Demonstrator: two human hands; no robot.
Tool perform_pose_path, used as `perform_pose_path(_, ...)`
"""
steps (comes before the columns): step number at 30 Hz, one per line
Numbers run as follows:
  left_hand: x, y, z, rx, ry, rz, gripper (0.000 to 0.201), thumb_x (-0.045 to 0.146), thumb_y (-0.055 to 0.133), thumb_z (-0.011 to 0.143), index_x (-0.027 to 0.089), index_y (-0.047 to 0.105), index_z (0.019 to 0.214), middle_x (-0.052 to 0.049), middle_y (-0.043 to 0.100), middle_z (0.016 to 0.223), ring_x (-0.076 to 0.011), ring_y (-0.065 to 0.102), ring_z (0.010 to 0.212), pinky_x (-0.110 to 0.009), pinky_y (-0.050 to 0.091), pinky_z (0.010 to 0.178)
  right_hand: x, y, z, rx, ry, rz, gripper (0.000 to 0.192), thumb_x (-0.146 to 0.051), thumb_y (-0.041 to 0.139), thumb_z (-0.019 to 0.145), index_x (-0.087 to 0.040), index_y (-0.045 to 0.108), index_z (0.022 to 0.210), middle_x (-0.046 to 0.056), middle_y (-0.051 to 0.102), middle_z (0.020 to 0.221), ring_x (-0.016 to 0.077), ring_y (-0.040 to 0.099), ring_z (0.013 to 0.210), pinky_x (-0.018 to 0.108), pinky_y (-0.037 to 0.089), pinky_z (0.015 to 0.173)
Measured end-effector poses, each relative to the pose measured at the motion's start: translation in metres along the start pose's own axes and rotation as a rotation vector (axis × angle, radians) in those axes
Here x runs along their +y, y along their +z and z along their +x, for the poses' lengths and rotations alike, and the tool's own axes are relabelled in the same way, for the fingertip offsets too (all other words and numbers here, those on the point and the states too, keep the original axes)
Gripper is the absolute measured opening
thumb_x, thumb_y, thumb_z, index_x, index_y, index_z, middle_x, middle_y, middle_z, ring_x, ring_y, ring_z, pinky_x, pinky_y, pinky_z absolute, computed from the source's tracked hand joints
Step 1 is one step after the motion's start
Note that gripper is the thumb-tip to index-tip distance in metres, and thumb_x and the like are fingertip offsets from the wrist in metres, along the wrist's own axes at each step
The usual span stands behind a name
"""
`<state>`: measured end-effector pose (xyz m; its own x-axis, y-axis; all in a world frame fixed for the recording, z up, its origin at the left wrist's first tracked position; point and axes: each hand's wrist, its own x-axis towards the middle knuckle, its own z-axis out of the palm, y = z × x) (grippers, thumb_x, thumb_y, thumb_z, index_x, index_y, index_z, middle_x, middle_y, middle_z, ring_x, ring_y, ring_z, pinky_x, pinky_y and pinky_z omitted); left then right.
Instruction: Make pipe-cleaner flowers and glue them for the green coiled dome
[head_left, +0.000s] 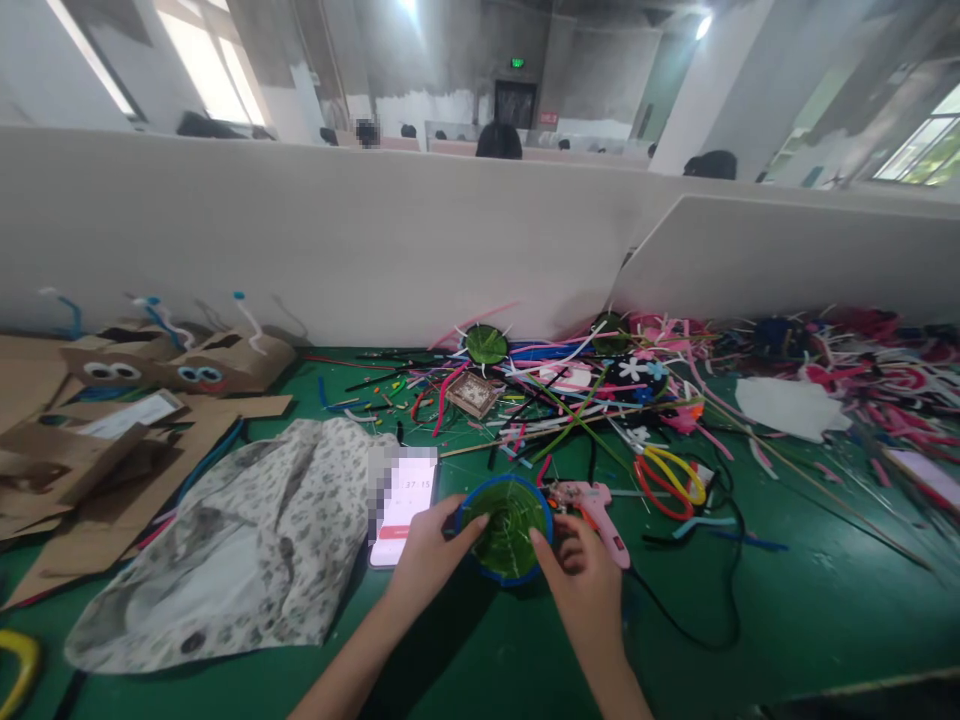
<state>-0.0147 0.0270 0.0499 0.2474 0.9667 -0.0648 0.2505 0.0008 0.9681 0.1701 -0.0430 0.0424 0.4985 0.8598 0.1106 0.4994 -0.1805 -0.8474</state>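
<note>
Left hand (429,552) and right hand (581,575) both on a round green disc with a blue rim (505,527), pinching it from either side. Left fingers curled over the disc's left edge with the thumb pressing on the green face; right fingers bent around the right edge, thumb tip on the face too. Disc sitting flat on the green table (787,620), right between the two hands.

Just past the right hand, a pink hot glue gun (596,508), its black cord (697,625) looping off to the right. Just past the left hand, a phone (403,505) lying screen up. Left of that, a crumpled floral cloth (247,540), then cardboard pieces with googly eyes (180,372) further out. Beyond the hands, a big messy heap of colourful pipe cleaners (675,400), another green disc (486,343) up by the white partition (375,240), and a pair of red and yellow loops (670,478) off to the right.
</note>
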Motion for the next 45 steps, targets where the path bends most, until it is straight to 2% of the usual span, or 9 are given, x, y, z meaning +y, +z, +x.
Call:
perform_pose_path(7, 0.008, 0.000, -0.006, 0.091, 0.022, 0.104, 0.025, 0.043, 0.066, 0.079, 0.020, 0.072, 0.087, -0.002, 0.071, 0.077, -0.0207, 0.059, 0.068, -0.026, 0.042, 0.059, -0.005, 0.003, 0.014, 0.197, -0.278, -0.077, 0.030, -0.049, 0.054, 0.088, -0.023, 0.067, 0.092, 0.010, 0.073, 0.091, 0.0255, 0.069, 0.079, 0.040, 0.054, 0.076)
perform_pose_path(12, 0.003, -0.016, -0.006, 0.176, 0.004, 0.194, 0.028, 0.045, 0.065, 0.079, 0.020, 0.072, 0.090, -0.001, 0.069, 0.072, -0.0181, 0.055, 0.060, -0.026, 0.038, 0.055, 0.001, -0.006, 0.022, 0.311, -0.064, 0.239, 0.038, -0.049, 0.053, 0.089, -0.018, 0.062, 0.109, 0.013, 0.070, 0.102, 0.0243, 0.069, 0.085, 0.037, 0.055, 0.076)
perform_pose_path(15, 0.004, -0.015, -0.007, 0.167, -0.002, 0.225, 0.029, 0.046, 0.063, 0.080, 0.020, 0.071, 0.091, 0.000, 0.068, 0.071, -0.0181, 0.055, 0.060, -0.026, 0.039, 0.056, -0.004, -0.002, 0.023, 0.200, -0.078, 0.290, 0.043, -0.048, 0.054, 0.089, -0.017, 0.057, 0.119, 0.014, 0.068, 0.112, 0.0238, 0.068, 0.095, 0.037, 0.056, 0.081)
perform_pose_path(18, 0.008, -0.006, -0.009, 0.128, 0.021, 0.197, 0.025, 0.043, 0.063, 0.081, 0.020, 0.071, 0.088, -0.001, 0.069, 0.073, -0.0194, 0.059, 0.065, -0.026, 0.042, 0.058, -0.011, 0.009, 0.022, 0.086, -0.224, 0.135, 0.041, -0.045, 0.063, 0.084, -0.020, 0.061, 0.116, 0.011, 0.070, 0.107, 0.0232, 0.068, 0.093, 0.036, 0.057, 0.076)
perform_pose_path(25, 0.014, 0.006, -0.008, 0.091, 0.093, 0.289, 0.020, 0.032, 0.057, 0.085, 0.019, 0.070, 0.091, -0.002, 0.072, 0.079, -0.0172, 0.061, 0.064, -0.025, 0.043, 0.060, -0.006, 0.010, 0.024, 0.451, -0.742, -0.232, 0.020, -0.018, 0.062, 0.089, -0.018, 0.066, 0.108, 0.006, 0.075, 0.094, 0.0175, 0.072, 0.083, 0.028, 0.056, 0.075)
perform_pose_path(32, 0.006, 0.013, -0.011, 0.072, 0.202, 0.483, 0.022, 0.027, 0.049, 0.090, 0.018, 0.068, 0.094, -0.005, 0.071, 0.079, -0.0191, 0.063, 0.066, -0.026, 0.043, 0.060, 0.016, -0.016, 0.018, 0.304, -0.951, -0.592, 0.028, -0.010, 0.055, 0.091, -0.011, 0.060, 0.118, 0.009, 0.074, 0.095, 0.0175, 0.070, 0.080, 0.028, 0.052, 0.074)
perform_pose_path(36, -0.002, 0.007, -0.012, 0.099, 0.204, 0.550, 0.023, 0.028, 0.049, 0.090, 0.018, 0.068, 0.096, -0.006, 0.072, 0.080, -0.0194, 0.064, 0.066, -0.025, 0.044, 0.061, 0.043, -0.052, 0.015, 0.428, -0.793, -0.608, 0.022, -0.016, 0.049, 0.094, -0.013, 0.064, 0.110, 0.008, 0.073, 0.088, 0.0175, 0.068, 0.071, 0.028, 0.050, 0.069)
perform_pose_path(39, -0.004, -0.008, -0.014, 0.169, 0.162, 0.533, 0.023, 0.033, 0.054, 0.087, 0.019, 0.070, 0.094, -0.004, 0.072, 0.076, -0.0189, 0.064, 0.063, -0.024, 0.044, 0.059, 0.066, -0.095, 0.011, 0.725, -0.417, -0.564, 0.026, -0.033, 0.055, 0.091, -0.015, 0.067, 0.106, 0.011, 0.073, 0.088, 0.0236, 0.068, 0.071, 0.033, 0.049, 0.064)
perform_pose_path(45, -0.002, -0.034, -0.022, 0.267, 0.032, 0.306, 0.029, 0.043, 0.063, 0.081, 0.020, 0.071, 0.097, 0.002, 0.064, 0.058, -0.0153, 0.056, 0.051, -0.022, 0.041, 0.050, 0.096, -0.159, 0.000, 0.726, 0.002, -0.606, 0.054, -0.054, 0.042, 0.082, -0.027, 0.060, 0.126, 0.018, 0.066, 0.118, 0.0408, 0.062, 0.105, 0.053, 0.048, 0.074)
